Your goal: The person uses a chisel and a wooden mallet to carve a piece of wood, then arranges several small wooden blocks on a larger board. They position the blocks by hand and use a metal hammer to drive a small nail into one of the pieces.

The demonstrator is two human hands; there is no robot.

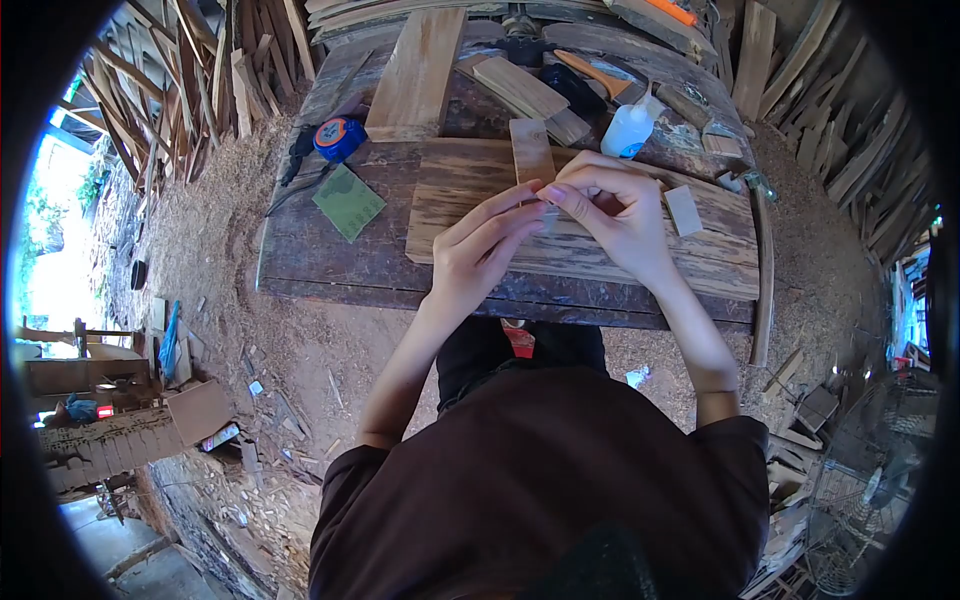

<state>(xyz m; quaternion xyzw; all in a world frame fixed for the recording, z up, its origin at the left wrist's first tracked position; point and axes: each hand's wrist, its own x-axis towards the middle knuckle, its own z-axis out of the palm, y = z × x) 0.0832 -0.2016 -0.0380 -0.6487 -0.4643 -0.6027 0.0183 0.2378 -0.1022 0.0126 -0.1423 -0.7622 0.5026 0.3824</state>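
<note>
Over a streaked wooden board [450,190] on the workbench, my left hand [478,245] and my right hand [622,215] meet at their fingertips. Both hands are pinched around something too small to make out. Just behind the fingertips lies a thin brown wooden strip [532,150], its near end partly hidden by the hands. A small pale block [684,211] rests on the board to the right of my right hand. Left of the board is a green sandpaper sheet [349,203]. The white glue bottle [628,130] stands behind my right hand.
A blue tape measure [339,138] sits at the bench's left. Farther back are a wide plank [416,75], stacked wood pieces [520,87] and a tool with an orange handle [592,73]. The dark bench edge [340,291] runs before my body. Scrap wood leans around the bench.
</note>
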